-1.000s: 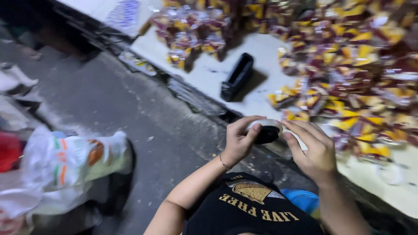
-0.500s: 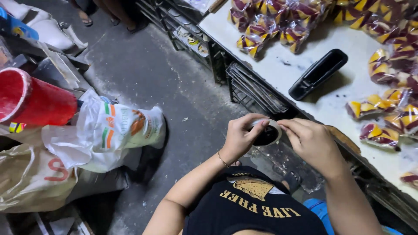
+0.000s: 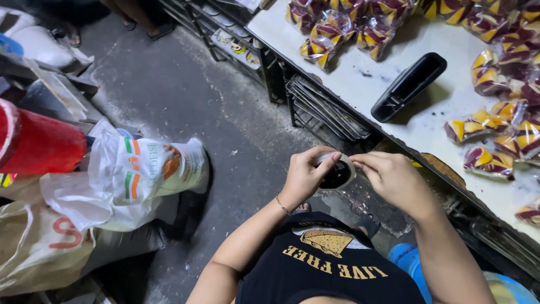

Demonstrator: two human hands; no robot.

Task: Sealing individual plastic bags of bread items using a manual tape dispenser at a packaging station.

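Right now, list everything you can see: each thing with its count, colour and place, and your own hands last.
roll of tape: one, clear with a dark core, held between both hands
snack packets: many, yellow and maroon in clear wrap, spread over the white table
black tray-like case: one, on the table
wire racks: a stack, dark, leaning under the table edge
printed sack: one, white with orange and green, on the floor at left
red bucket: one, far left
blue stool: one, under the person
left hand: grips the roll
right hand: fingers at the roll's edge
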